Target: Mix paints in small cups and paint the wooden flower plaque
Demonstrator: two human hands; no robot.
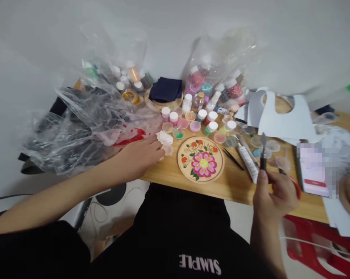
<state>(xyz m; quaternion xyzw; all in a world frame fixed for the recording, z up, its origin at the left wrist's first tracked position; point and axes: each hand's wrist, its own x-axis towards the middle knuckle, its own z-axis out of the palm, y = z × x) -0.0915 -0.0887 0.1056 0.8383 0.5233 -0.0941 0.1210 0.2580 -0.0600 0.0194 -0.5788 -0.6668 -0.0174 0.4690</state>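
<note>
A round wooden disc (200, 159) painted with a pink flower, orange blooms and green leaves lies at the front of the wooden table (236, 184). My left hand (141, 155) reaches left of it, fingers pinched on a crumpled white tissue (165, 137) next to a small cup. My right hand (275, 193) is closed round a palette knife (263, 151), blade pointing up, to the right of the disc. Between disc and knife lie two thin brushes (233, 159) and a white tube (248, 161).
Small paint jars and open pigment cups (202, 120) crowd the table behind the disc. Crumpled clear plastic bags (84, 120) fill the left, more bagged bottles (218, 83) stand at the back. White paper cut-outs (282, 116) and a phone (313, 170) lie right; a red stool (317, 240) stands below.
</note>
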